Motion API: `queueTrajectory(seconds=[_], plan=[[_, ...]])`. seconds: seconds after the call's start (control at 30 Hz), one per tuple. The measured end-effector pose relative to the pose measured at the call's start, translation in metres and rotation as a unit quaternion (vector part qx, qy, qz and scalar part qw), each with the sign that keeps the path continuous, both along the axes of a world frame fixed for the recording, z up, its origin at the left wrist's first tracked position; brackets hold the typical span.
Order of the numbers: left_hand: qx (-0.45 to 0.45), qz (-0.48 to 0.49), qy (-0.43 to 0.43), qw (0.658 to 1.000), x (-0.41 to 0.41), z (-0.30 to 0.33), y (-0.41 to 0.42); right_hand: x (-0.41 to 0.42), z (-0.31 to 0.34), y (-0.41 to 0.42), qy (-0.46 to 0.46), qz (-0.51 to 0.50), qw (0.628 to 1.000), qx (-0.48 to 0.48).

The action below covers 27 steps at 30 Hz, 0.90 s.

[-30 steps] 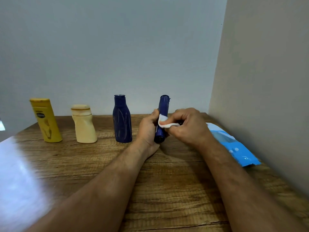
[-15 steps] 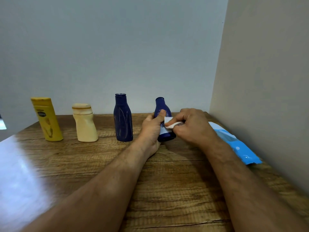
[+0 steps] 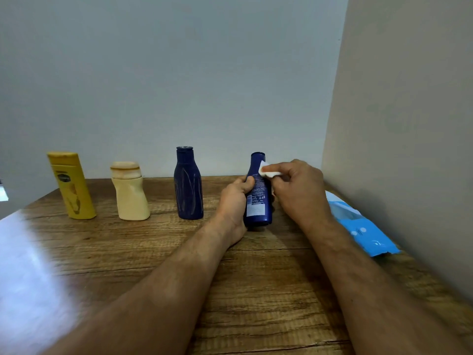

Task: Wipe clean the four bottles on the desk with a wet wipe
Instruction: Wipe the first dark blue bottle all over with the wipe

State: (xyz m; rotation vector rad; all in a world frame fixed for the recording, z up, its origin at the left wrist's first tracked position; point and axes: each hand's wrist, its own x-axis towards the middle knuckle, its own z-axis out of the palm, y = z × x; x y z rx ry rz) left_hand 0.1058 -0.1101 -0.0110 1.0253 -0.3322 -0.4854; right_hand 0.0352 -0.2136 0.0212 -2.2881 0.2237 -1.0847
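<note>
Plain grey walls meet in a corner behind a wooden desk (image 3: 256, 290), seen from the wearer's head. Four bottles stand in a row near the back edge: a yellow bottle (image 3: 73, 187) far left, a cream bottle (image 3: 130, 194) beside it, a dark blue bottle (image 3: 189, 185) in the middle, and a second blue bottle (image 3: 258, 201) to the right, label facing the camera. The left hand (image 3: 234, 201) curls round the second blue bottle's lower body, steadying it upright on the desk. The right hand (image 3: 299, 190) pinches a folded white wipe (image 3: 268, 171) between thumb and fingers and presses it against the bottle's shoulder, just under the cap. A blue wipe pack (image 3: 363, 229) lies flat by the right wall. To do this step well, the left hand should likely turn the bottle a little at a time while the wipe travels from neck to base, covering every side, cap included. Streaks on the middle blue bottle suggest it needs wiping too.
</note>
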Motion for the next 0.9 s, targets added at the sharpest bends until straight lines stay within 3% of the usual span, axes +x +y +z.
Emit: queueTrajectory(seconds=[0.23, 0.33, 0.5, 0.63, 0.9], plan=[[-0.002, 0.004, -0.033, 0.999, -0.001, 0.002, 0.011, -0.01, -0.001, 0.008, 0.005, 0.147, 0.989, -0.006], [0.006, 0.003, -0.105, 0.994, 0.001, -0.001, 0.015, -0.008, 0.0, 0.01, -0.023, 0.11, 0.993, -0.035], [-0.025, -0.034, -0.135, 0.99, 0.001, -0.002, 0.018, -0.005, 0.001, 0.008, -0.081, 0.062, 0.994, -0.025], [0.06, -0.07, -0.192, 0.977, -0.005, -0.004, 0.013, -0.001, 0.003, 0.002, -0.131, 0.007, 0.991, 0.019], [0.111, 0.056, -0.246, 0.961, -0.002, -0.005, 0.011, -0.004, -0.001, 0.003, -0.084, 0.045, 0.995, -0.036]])
